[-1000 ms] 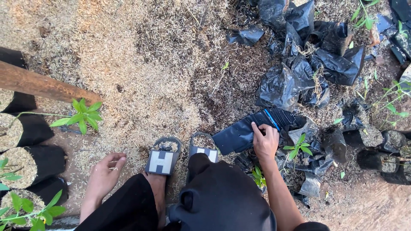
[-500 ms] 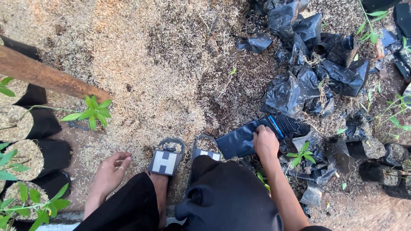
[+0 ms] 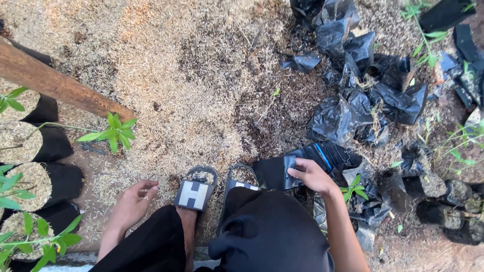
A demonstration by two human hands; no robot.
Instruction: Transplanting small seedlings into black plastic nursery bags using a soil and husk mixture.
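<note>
My right hand (image 3: 313,176) grips the edge of a flat black plastic nursery bag (image 3: 276,172) lying on the ground just right of my sandalled feet (image 3: 195,192). A folded stack of more black bags with a blue stripe (image 3: 322,154) lies right behind it. My left hand (image 3: 133,202) hangs low over the husk-covered ground (image 3: 166,75), fingers loosely curled and holding nothing. I am crouched, with my dark trousers filling the bottom of the view.
Several crumpled black plastic bags (image 3: 353,106) lie scattered at upper right. Filled black seedling bags (image 3: 35,181) with small green plants (image 3: 112,133) stand along the left edge. A brown wooden pole (image 3: 55,85) slants across the upper left. More filled bags (image 3: 448,201) sit at right.
My right hand has pulled one flat black bag off the stack toward my feet. My left hand stays near the ground. The view has shifted slightly.
</note>
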